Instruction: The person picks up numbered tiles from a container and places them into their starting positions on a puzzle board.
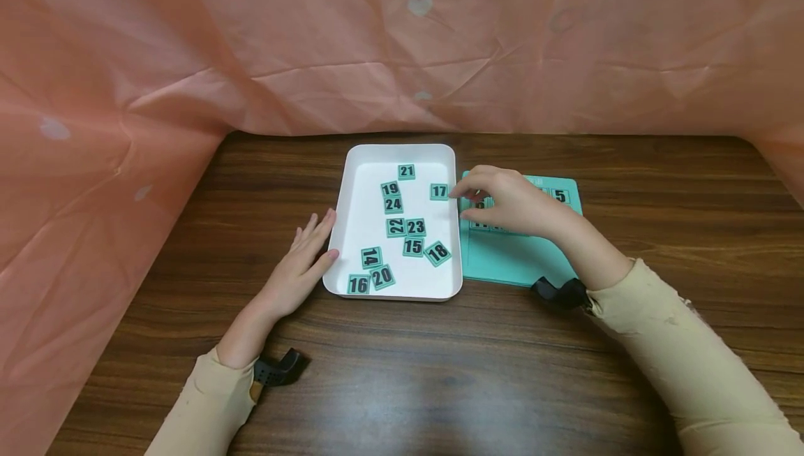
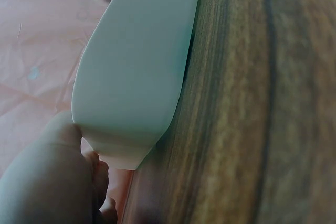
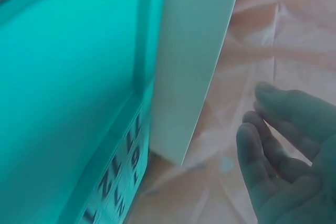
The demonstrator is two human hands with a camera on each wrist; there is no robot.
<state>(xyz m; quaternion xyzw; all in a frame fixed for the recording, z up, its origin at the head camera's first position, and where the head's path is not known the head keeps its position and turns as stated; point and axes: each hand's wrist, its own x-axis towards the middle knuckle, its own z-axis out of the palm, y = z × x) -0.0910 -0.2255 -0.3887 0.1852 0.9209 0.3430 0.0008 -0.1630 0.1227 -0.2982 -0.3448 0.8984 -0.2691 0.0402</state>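
A white tray [image 1: 370, 163] holds several loose green number tiles, among them a 17 tile [image 1: 439, 192] by its right side. My left hand [image 1: 300, 264] lies along the tray's left edge, fingers extended and thumb at the rim; the left wrist view shows the thumb against the tray wall [image 2: 131, 66]. Over the right rim reaches my right hand [image 1: 511, 199], fingertips close to the 17 tile. In the right wrist view its thumb and fingers are apart with nothing between them. Below that hand is a green number board [image 1: 502, 260], partly hidden by it.
Printed numbers such as 5 [image 1: 560, 195] show in the board's upper rows. The board lies right beside the tray on a dark wooden table [image 1: 402, 372]. A pink cloth [image 1: 402, 44] hangs behind the table and along its left side.
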